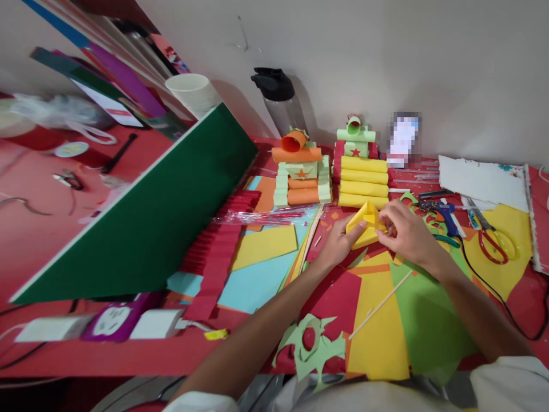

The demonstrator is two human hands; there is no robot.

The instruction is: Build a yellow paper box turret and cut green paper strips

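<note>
A folded yellow paper piece (pixel 357 222), shaped like an open-topped box, is held up between my two hands. My left hand (pixel 337 243) pinches its left side between thumb and fingers. On its right side, the fingertips of my right hand (pixel 405 233) close on the paper's edge. Just behind it stands a paper model with yellow rolls (pixel 363 177) and a light green top. To its left is a second paper model (pixel 302 177) in orange and pale green. Coloured sheets, among them a yellow sheet (pixel 380 326), lie beneath my forearms.
Scissors (pixel 493 240) and a blue glue gun (pixel 448 217) with a black cord lie at the right. A green board (pixel 146 223) leans across the left. A bottle (pixel 281 103) stands by the wall, near a phone (pixel 403 140). A power strip (pixel 107 323) lies front left.
</note>
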